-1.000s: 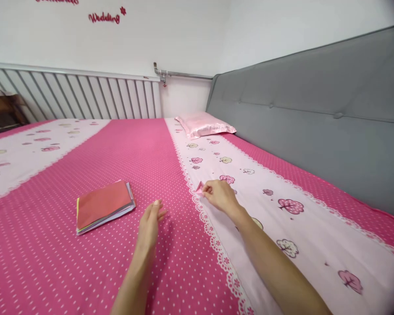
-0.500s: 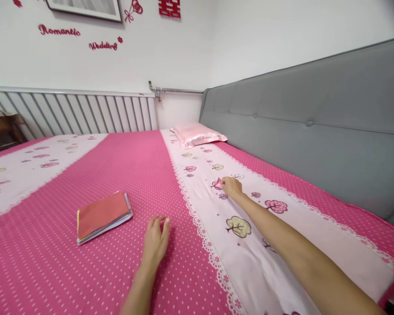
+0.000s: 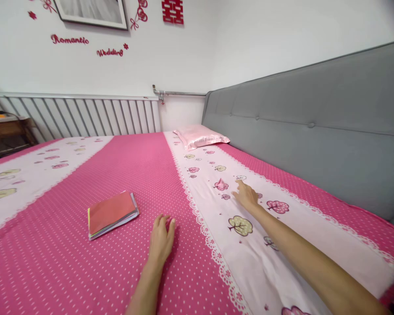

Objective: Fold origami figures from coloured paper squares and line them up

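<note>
- Since half a second ago, the right hand (image 3: 247, 196) has let go of the small pink folded piece (image 3: 221, 183), which looks like paper, and drawn slightly away to its right.
- I see the right fingers spread apart and holding nothing, near the folded piece but clear of it.
- That piece rests point-up on the pale pink, tree-printed band (image 3: 200, 205) of the bedspread, over a pink printed tree.
- My view shows the left hand (image 3: 162, 238) over the deep-pink, white-dotted cloth (image 3: 141, 162), fingers loosely bent, thumb apart, gripping nothing I can see; whether it touches the cloth, I cannot tell.
- Left of it lies a flat stack of coloured sheets (image 3: 113, 212), red on top.
- Farther off I see a shiny pale-pink pillow (image 3: 200, 136) beside the grey padded headboard (image 3: 298, 105).
</note>
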Demonstrator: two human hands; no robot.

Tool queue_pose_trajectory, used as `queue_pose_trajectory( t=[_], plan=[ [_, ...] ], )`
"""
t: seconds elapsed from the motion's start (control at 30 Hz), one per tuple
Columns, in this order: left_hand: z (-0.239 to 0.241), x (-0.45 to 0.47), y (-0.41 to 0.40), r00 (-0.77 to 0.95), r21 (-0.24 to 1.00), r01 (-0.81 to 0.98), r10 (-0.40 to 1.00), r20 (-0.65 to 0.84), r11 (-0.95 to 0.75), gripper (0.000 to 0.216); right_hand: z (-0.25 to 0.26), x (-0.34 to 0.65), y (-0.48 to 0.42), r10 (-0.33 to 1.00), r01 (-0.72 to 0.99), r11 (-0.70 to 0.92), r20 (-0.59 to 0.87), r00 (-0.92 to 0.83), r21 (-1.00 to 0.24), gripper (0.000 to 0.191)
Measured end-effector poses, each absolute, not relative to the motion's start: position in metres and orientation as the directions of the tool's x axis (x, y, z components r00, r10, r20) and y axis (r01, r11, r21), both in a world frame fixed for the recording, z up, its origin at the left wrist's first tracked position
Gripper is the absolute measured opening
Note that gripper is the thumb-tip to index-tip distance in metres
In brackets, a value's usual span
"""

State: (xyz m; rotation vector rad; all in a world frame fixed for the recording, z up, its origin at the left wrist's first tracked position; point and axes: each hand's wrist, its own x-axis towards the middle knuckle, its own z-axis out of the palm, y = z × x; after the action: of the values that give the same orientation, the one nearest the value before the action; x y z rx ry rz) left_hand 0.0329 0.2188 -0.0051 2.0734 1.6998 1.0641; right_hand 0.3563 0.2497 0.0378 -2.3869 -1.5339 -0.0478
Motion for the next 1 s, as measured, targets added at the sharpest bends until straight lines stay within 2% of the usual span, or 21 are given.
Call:
queue_pose_trajectory(
  t=[0.17, 0.3, 0.37, 0.5, 0.6, 0.67, 0.73, 0.9, 1.0],
  plan=[
    [-0.006, 0.017, 0.159, 0.179, 0.541, 0.746, 0.899, 0.400, -0.389, 0.036, 0.026, 0.379, 0.137, 0.914, 0.919, -0.344, 0.155, 0.375, -0.193, 0.055],
    [0.001, -0.024, 0.092, 0.253, 0.446, 0.796, 0.894, 0.370, -0.410, 0.035, -0.014, 0.392, 0.059, 0.879, 0.890, -0.438, 0.147, 0.453, -0.124, 0.064],
    [0.004, -0.057, 0.068, 0.227, 0.356, 0.867, 0.911, 0.344, -0.350, 0.039, -0.036, 0.386, 0.035, 0.862, 0.876, -0.467, 0.159, 0.482, -0.123, 0.061],
    [0.006, -0.139, 0.038, 0.114, 0.123, 0.978, 0.920, 0.374, -0.171, 0.050, -0.055, 0.365, 0.018, 0.812, 0.914, -0.401, 0.436, 0.388, -0.066, 0.055],
    [0.005, -0.181, 0.023, -0.016, -0.023, 0.999, 0.917, 0.399, 0.027, 0.059, -0.055, 0.360, 0.019, 0.778, 0.920, -0.380, 0.506, 0.373, -0.094, 0.051],
    [0.005, -0.190, 0.015, -0.017, -0.077, 0.996, 0.925, 0.381, 0.050, 0.060, -0.056, 0.362, 0.021, 0.754, 0.919, -0.369, 0.534, 0.384, -0.140, 0.049],
    [0.008, -0.187, 0.009, -0.040, -0.086, 0.993, 0.921, 0.387, 0.080, 0.060, -0.058, 0.363, 0.022, 0.725, 0.909, -0.368, 0.552, 0.411, -0.194, 0.047],
    [0.014, -0.173, 0.005, -0.087, -0.006, 0.995, 0.897, 0.434, 0.100, 0.056, -0.054, 0.358, 0.020, 0.681, 0.881, -0.375, 0.559, 0.473, -0.289, 0.046],
    [0.013, -0.174, 0.005, -0.103, 0.026, 0.994, 0.886, 0.452, 0.102, 0.054, -0.048, 0.353, 0.020, 0.681, 0.877, -0.383, 0.554, 0.480, -0.290, 0.046]
  ],
)
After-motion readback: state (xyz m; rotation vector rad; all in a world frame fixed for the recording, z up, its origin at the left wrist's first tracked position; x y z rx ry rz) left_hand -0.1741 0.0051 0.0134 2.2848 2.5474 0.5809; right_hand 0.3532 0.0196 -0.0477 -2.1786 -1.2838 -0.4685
